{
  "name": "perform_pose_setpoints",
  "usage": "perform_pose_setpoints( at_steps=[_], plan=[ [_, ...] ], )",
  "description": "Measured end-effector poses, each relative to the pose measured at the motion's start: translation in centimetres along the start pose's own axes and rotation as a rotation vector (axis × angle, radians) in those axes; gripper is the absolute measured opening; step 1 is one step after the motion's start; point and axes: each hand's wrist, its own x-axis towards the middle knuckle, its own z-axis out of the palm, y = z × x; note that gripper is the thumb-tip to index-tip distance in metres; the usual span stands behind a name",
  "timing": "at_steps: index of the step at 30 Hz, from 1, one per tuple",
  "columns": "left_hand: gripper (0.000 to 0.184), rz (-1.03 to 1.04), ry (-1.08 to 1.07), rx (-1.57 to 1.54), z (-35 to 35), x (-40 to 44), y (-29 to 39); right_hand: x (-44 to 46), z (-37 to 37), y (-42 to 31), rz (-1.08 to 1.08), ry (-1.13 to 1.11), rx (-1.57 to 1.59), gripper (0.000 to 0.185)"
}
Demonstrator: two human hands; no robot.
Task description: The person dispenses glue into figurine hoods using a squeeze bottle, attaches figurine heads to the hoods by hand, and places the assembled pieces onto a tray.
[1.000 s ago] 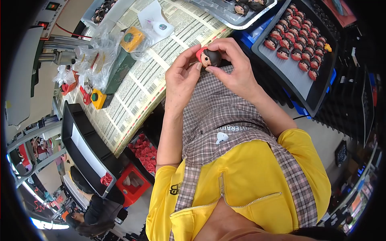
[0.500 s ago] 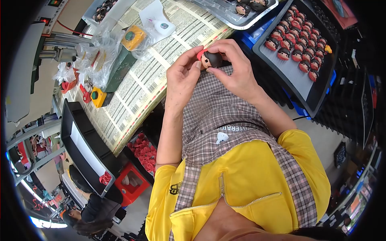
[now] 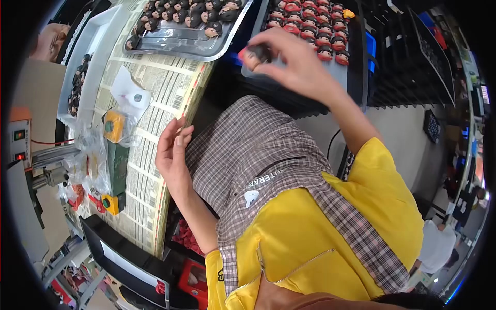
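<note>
Head view: one small doll head held in the right hand beside the tray of similar heads

Largest is the work table (image 3: 139, 173), covered with a pale printed sheet. Next is the black tray (image 3: 356, 57), on the person's right, where many red-and-black heads (image 3: 308, 26) lie in rows. Somewhat smaller, the silver tray (image 3: 201, 45) rests on the table and carries dark-haired heads (image 3: 194, 19).

The right hand (image 3: 294, 59) is half closed, with thumb and fingers around the piece. The left hand (image 3: 173, 150) holds nothing; its fingers are loosely bent beside the table edge, and I cannot tell if they touch it.

Smallest is the small doll head (image 3: 253, 57), with dark hair and some red, slightly blurred. It appears near the close corner of the black tray; its height above it cannot be told. I judge that the step in hand is a transfer to these rows. Setting it down would call for a free spot, a gentle lowering, and opening the fingers without pushing its neighbours.
</note>
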Motion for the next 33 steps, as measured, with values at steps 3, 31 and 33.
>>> perform_pose_setpoints(
  at_steps=[3, 31, 33],
  plan=[
    [0.033, -0.004, 0.019, 0.005, -0.2, -0.1, -0.2, -0.3, -4.6, 4.8, 0.211, -0.014, -0.274, 0.038],
    [0.029, -0.051, -0.026, 0.026, 1.0, 0.7, 0.1, -3.3, -3.9, 3.5, 0.111, -0.054, -0.51, 0.039],
    [0.03, -0.013, -0.033, 0.03, 1.0, 0.7, 0.4, -2.8, -2.7, 1.3, 0.051, 0.01, -0.348, 0.039]
  ],
)
